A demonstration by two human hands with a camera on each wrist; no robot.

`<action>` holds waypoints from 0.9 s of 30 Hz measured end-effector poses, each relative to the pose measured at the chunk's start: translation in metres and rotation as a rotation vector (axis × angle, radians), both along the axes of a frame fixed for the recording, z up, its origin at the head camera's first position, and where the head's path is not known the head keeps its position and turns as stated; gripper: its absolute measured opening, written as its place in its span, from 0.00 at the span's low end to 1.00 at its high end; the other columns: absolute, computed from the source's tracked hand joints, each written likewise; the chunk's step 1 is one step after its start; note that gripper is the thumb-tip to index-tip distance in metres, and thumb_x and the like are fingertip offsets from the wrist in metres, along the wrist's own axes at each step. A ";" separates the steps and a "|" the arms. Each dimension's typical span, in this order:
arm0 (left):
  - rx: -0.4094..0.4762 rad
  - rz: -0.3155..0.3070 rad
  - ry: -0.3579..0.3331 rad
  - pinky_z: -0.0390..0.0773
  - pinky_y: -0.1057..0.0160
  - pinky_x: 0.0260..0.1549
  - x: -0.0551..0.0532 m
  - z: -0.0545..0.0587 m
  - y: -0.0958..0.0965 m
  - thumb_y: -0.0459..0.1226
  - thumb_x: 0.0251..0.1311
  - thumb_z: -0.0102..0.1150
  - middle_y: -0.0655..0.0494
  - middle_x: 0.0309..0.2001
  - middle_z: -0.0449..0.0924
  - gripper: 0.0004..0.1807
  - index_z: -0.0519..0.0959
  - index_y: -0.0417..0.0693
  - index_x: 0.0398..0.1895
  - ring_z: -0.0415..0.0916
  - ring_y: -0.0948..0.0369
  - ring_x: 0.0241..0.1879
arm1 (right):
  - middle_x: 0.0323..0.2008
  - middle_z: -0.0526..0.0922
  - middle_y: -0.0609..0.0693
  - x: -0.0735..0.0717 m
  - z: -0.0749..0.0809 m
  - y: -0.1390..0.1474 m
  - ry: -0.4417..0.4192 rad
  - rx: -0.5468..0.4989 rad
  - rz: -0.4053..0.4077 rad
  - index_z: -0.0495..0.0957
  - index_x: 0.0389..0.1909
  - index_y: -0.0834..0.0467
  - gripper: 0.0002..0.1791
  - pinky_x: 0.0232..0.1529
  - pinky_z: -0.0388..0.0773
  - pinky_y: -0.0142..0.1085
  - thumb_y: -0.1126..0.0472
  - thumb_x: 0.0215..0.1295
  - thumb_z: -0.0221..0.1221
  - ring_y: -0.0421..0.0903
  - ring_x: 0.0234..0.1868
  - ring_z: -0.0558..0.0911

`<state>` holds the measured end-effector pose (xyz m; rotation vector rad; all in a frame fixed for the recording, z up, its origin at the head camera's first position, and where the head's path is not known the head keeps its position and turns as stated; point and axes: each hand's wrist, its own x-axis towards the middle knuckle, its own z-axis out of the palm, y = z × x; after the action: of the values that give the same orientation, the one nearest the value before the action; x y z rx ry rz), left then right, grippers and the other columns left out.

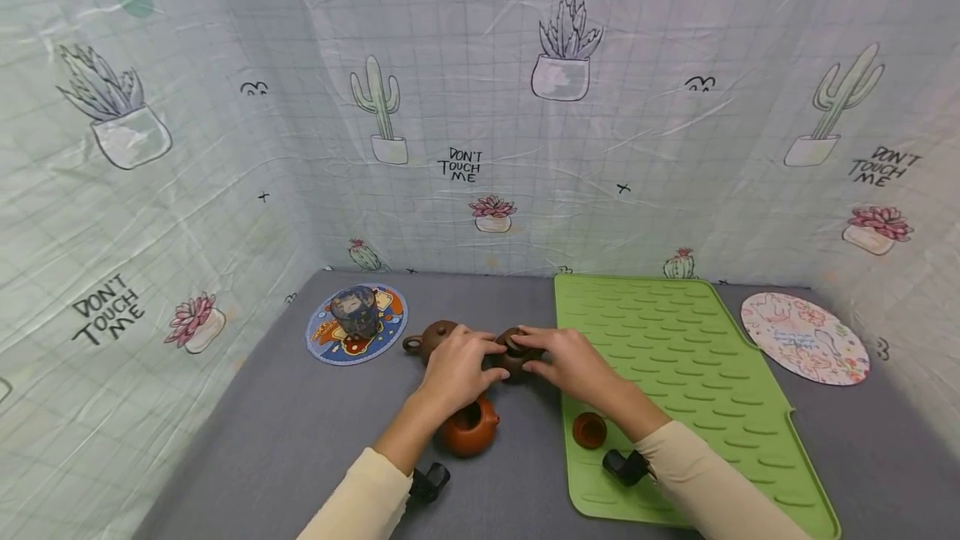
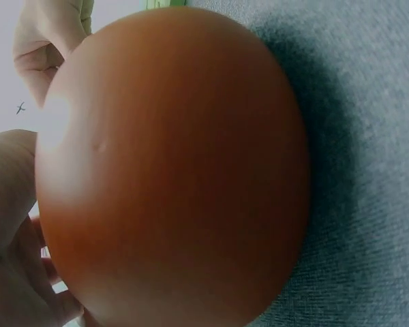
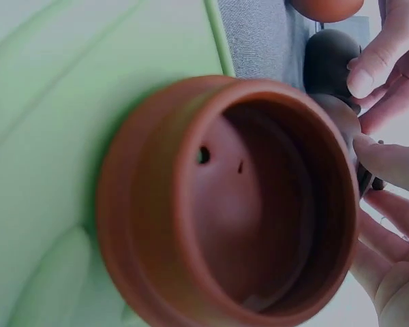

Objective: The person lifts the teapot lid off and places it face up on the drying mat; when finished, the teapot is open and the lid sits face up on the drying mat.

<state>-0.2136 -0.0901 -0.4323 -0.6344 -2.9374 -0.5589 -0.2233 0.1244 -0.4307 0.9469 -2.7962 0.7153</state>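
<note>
A small dark brown teapot [image 1: 513, 369] stands on the grey cloth between both hands. My left hand [image 1: 459, 361] grips its left side with thumb and fingers. From the right, my right hand [image 1: 567, 359] pinches its dark lid [image 1: 516, 346] at the top; whether the lid is seated cannot be made out. Another dark brown teapot [image 1: 435, 338] is partly hidden behind the left hand. Below the left wrist lies an orange-brown teapot [image 1: 470, 432] with its mouth uncovered. Its rounded side fills much of the left wrist view. A reddish-brown lid [image 3: 228, 204] lies upturned beneath the right forearm.
The green ridged mat [image 1: 637, 315] covers the right part of the table, under the reddish lid. At the back left, a dark patterned cylinder [image 1: 355, 312] stands on a round blue mat [image 1: 322, 340]. A pink patterned round mat [image 1: 806, 340] lies at far right. Printed cloth walls enclose the table.
</note>
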 end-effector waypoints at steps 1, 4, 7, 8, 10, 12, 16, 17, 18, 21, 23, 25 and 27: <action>0.000 -0.003 0.005 0.84 0.54 0.43 0.000 -0.001 0.000 0.51 0.60 0.71 0.57 0.63 0.83 0.19 0.88 0.60 0.53 0.78 0.55 0.55 | 0.66 0.79 0.60 0.000 0.000 0.001 -0.002 -0.007 -0.001 0.81 0.63 0.56 0.27 0.29 0.69 0.26 0.62 0.62 0.70 0.51 0.43 0.89; 0.002 -0.011 0.021 0.83 0.57 0.39 -0.002 -0.002 0.002 0.50 0.60 0.72 0.59 0.61 0.85 0.17 0.88 0.60 0.51 0.78 0.57 0.50 | 0.66 0.80 0.60 0.000 -0.001 0.003 -0.016 -0.035 -0.007 0.81 0.63 0.56 0.26 0.28 0.68 0.26 0.62 0.63 0.70 0.50 0.41 0.89; 0.001 -0.018 0.044 0.81 0.60 0.37 -0.004 -0.004 0.002 0.50 0.59 0.73 0.62 0.55 0.87 0.16 0.89 0.60 0.49 0.76 0.59 0.45 | 0.65 0.81 0.61 -0.001 -0.001 0.005 0.004 -0.064 -0.009 0.81 0.63 0.58 0.26 0.29 0.73 0.28 0.62 0.63 0.70 0.52 0.45 0.90; 0.002 -0.020 0.052 0.80 0.60 0.36 -0.005 -0.004 0.003 0.50 0.58 0.73 0.63 0.53 0.88 0.15 0.89 0.60 0.48 0.76 0.59 0.44 | 0.65 0.81 0.60 -0.001 -0.001 0.005 0.005 -0.075 -0.013 0.81 0.62 0.57 0.26 0.30 0.76 0.29 0.62 0.62 0.70 0.52 0.47 0.90; -0.001 -0.026 0.072 0.79 0.60 0.36 -0.007 -0.004 0.003 0.50 0.58 0.74 0.63 0.49 0.89 0.14 0.89 0.60 0.46 0.76 0.60 0.42 | 0.64 0.82 0.60 -0.002 -0.001 0.006 0.021 -0.090 -0.016 0.82 0.62 0.57 0.25 0.35 0.83 0.34 0.63 0.62 0.70 0.53 0.50 0.89; -0.002 -0.025 0.084 0.79 0.60 0.36 -0.008 -0.003 0.004 0.49 0.57 0.74 0.63 0.46 0.89 0.14 0.89 0.59 0.44 0.76 0.59 0.41 | 0.62 0.83 0.60 -0.002 0.000 0.006 0.032 -0.108 -0.020 0.83 0.60 0.57 0.25 0.42 0.87 0.39 0.63 0.61 0.71 0.54 0.53 0.89; 0.000 -0.018 0.091 0.80 0.58 0.37 -0.008 -0.003 0.007 0.49 0.56 0.75 0.61 0.42 0.90 0.14 0.89 0.57 0.43 0.78 0.58 0.41 | 0.59 0.85 0.59 -0.001 0.001 0.007 0.028 -0.136 -0.046 0.85 0.58 0.57 0.24 0.47 0.87 0.41 0.66 0.59 0.71 0.54 0.53 0.89; 0.003 -0.011 0.089 0.80 0.58 0.38 -0.008 -0.003 0.007 0.49 0.55 0.75 0.61 0.42 0.90 0.14 0.89 0.57 0.42 0.78 0.58 0.41 | 0.58 0.86 0.58 0.000 0.001 0.007 0.024 -0.145 -0.054 0.85 0.57 0.56 0.23 0.47 0.87 0.41 0.66 0.59 0.71 0.54 0.53 0.89; 0.005 -0.006 0.087 0.80 0.57 0.38 -0.007 -0.003 0.008 0.49 0.55 0.76 0.61 0.41 0.89 0.13 0.89 0.58 0.42 0.78 0.58 0.41 | 0.57 0.87 0.58 0.000 0.002 0.007 0.024 -0.153 -0.061 0.85 0.57 0.56 0.23 0.46 0.87 0.41 0.67 0.59 0.71 0.54 0.52 0.89; 0.012 0.015 0.079 0.80 0.58 0.38 -0.007 -0.003 0.009 0.49 0.54 0.76 0.60 0.40 0.89 0.13 0.89 0.58 0.41 0.78 0.58 0.41 | 0.53 0.89 0.55 0.001 0.004 0.008 0.020 -0.178 -0.086 0.86 0.55 0.55 0.22 0.45 0.88 0.40 0.68 0.59 0.71 0.51 0.49 0.90; 0.020 0.027 0.076 0.80 0.59 0.36 -0.007 -0.003 0.010 0.49 0.54 0.77 0.60 0.40 0.88 0.13 0.90 0.58 0.41 0.78 0.58 0.40 | 0.51 0.90 0.54 0.002 0.006 0.008 0.018 -0.198 -0.095 0.86 0.55 0.54 0.21 0.44 0.88 0.39 0.68 0.59 0.70 0.50 0.46 0.90; 0.029 0.040 0.073 0.80 0.60 0.35 -0.006 -0.004 0.010 0.49 0.54 0.77 0.60 0.39 0.88 0.13 0.90 0.58 0.40 0.78 0.59 0.39 | 0.51 0.90 0.54 0.003 0.008 0.009 0.016 -0.213 -0.100 0.86 0.55 0.54 0.21 0.44 0.88 0.37 0.68 0.61 0.69 0.49 0.45 0.90; 0.040 0.052 0.072 0.79 0.60 0.33 -0.006 -0.004 0.011 0.49 0.53 0.77 0.59 0.39 0.87 0.13 0.90 0.58 0.40 0.77 0.59 0.39 | 0.52 0.90 0.53 0.004 0.010 0.010 0.012 -0.229 -0.100 0.85 0.56 0.53 0.21 0.44 0.87 0.36 0.68 0.62 0.68 0.48 0.45 0.90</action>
<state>-0.2197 -0.0791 -0.4368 -0.5598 -2.8594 -0.5759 -0.2191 0.1340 -0.4208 0.7622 -2.6549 0.9849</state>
